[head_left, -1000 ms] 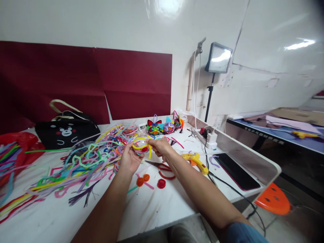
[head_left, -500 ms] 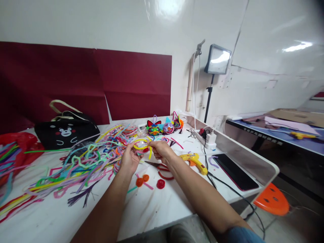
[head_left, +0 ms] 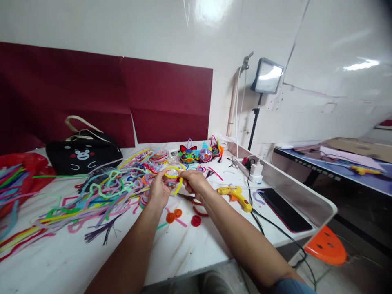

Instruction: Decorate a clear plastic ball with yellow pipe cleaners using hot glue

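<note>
White marble-patterned tabletop [head_left: 190, 253] before you. Nearest: one red coiled fuzzy disc [head_left: 196, 221]; two orange coiled fuzzy discs [head_left: 170, 217] to its left. Next, red-handled scissors [head_left: 200, 212], partly under your right forearm, and a yellow plastic glue gun [head_left: 237, 195] right of it. Beyond: a curved yellow fuzzy strip [head_left: 179, 187], held between your hands, left side pinched by your left hand [head_left: 158, 190], right side by your right hand [head_left: 193, 180]. Farther: three multicoloured animal-face ornaments [head_left: 205, 154]; behind, maroon sheeting [head_left: 171, 102] on the wall.
</note>
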`<state>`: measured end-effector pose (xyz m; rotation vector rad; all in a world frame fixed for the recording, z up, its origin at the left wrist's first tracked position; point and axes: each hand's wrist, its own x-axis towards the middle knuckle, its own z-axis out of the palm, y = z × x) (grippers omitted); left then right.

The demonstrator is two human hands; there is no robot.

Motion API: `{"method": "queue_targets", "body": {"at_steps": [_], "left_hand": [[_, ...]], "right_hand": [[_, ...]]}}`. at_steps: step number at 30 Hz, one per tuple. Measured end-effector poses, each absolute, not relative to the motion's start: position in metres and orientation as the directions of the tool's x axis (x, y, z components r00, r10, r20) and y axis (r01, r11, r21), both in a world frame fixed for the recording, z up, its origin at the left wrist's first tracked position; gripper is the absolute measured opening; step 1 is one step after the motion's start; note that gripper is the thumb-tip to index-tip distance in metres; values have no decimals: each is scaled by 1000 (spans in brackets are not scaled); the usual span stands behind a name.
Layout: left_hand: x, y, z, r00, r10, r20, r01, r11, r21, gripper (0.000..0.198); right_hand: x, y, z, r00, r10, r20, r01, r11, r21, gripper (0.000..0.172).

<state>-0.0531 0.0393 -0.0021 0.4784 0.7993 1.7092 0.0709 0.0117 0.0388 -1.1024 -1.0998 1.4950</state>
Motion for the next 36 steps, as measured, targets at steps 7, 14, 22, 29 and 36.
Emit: {"method": "queue_targets", "body": {"at_steps": [7,14,22,29,36], "left_hand": [[-52,33,3,-307,945,-109,-679,-138,721,7],[-50,33,4,-312,942,-123,-666,-124,736,7],[-48,32,1,-324,941,-101,-635,-138,760,8],[-45,31,-1,-315,947,-67,-601,-144,786,12],[-46,33,-4,-316,947,-64,-591,-144,794,20]], "right_hand": [[73,10,22,34,989,142,33,140,-990,11],[86,-3,7,77,798,598,588,448,-673,29],[85,3,0,30,805,593,581,469,-666,31],[81,4,-6,96,884,458,398,388,-831,38],[79,1,-9,94,900,425,284,385,-878,44]]}}
